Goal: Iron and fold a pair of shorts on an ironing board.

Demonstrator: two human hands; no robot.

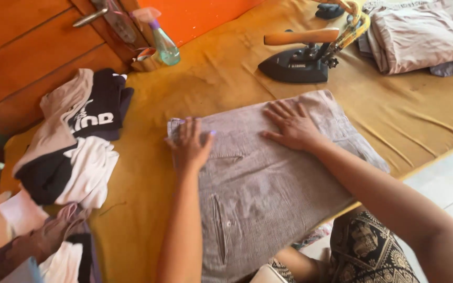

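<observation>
A grey-brown pair of trousers (268, 183) lies flat across the yellow-covered table (148, 188), with pocket slits facing up. My left hand (189, 144) presses flat on its far left edge, fingers spread. Palm down, my right hand (292, 126) rests on the upper middle of the cloth, holding nothing. A dark iron with a wooden handle (300, 55) stands just beyond the trousers, apart from both hands.
A heap of black, white and beige clothes (72, 141) lies at the left. A green spray bottle (162, 42) and a small tin stand near an orange wooden door (22, 47). Folded pinkish garments (420, 34) sit at the far right. Tiled floor shows at the right.
</observation>
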